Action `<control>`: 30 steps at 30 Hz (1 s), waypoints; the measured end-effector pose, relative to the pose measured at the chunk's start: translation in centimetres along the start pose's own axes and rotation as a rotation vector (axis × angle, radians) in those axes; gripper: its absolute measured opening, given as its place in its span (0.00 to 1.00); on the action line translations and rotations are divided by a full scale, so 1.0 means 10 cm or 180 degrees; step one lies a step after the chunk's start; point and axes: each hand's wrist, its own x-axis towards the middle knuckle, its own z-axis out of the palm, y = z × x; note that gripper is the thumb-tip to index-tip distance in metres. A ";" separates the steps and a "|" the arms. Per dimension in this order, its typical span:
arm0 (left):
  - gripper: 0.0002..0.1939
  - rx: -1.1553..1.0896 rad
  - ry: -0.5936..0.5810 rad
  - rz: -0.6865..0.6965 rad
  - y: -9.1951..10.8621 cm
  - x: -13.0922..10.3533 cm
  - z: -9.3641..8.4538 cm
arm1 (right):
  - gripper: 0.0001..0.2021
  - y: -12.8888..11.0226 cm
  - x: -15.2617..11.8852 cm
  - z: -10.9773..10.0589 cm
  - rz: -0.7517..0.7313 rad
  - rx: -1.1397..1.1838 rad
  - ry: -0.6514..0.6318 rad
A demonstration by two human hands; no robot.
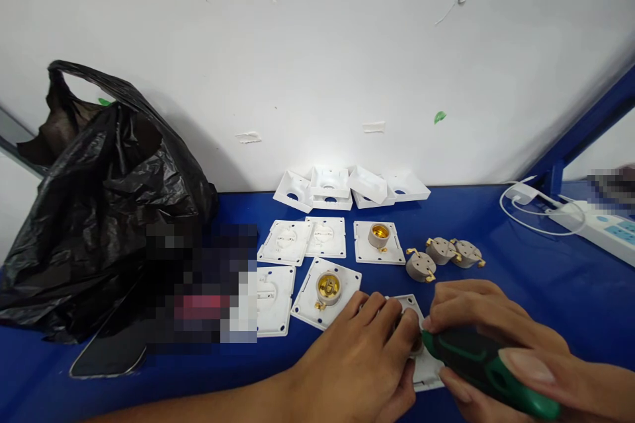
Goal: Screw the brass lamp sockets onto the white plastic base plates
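Observation:
My left hand point(364, 350) is closed round a lamp socket on a white square plate point(427, 373) at the bottom centre, hiding most of the socket. My right hand point(520, 350) grips a green and black screwdriver point(481, 363), its handle tilted toward the plate; the tip is hidden. Left of my left hand lies a white plate with a brass-lined socket point(328, 287). Behind it, another plate carries a similar socket point(380, 235). Several loose round sockets point(421, 266) with brass tabs lie behind my right hand.
White box covers point(330, 182) stand along the wall. Bare white plates point(284, 242) lie left of centre. A black plastic bag point(114, 211) and a phone point(112, 350) are at the left. A power strip point(602, 228) with a white cable sits at the right on the blue table point(198, 390).

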 end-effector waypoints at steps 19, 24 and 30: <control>0.13 -0.0015 -0.0054 -0.0044 0.01 0.01 -0.02 | 0.08 0.04 -0.14 0.02 0.0107 0.0037 -0.0049; 0.12 -0.0050 -0.0082 -0.0051 0.00 0.01 -0.03 | 0.09 0.03 -0.07 -0.03 0.0101 -0.0017 -0.0189; 0.19 -0.0035 -0.0052 -0.0046 0.00 0.00 -0.03 | 0.10 0.02 -0.01 -0.04 0.0048 0.0087 -0.0182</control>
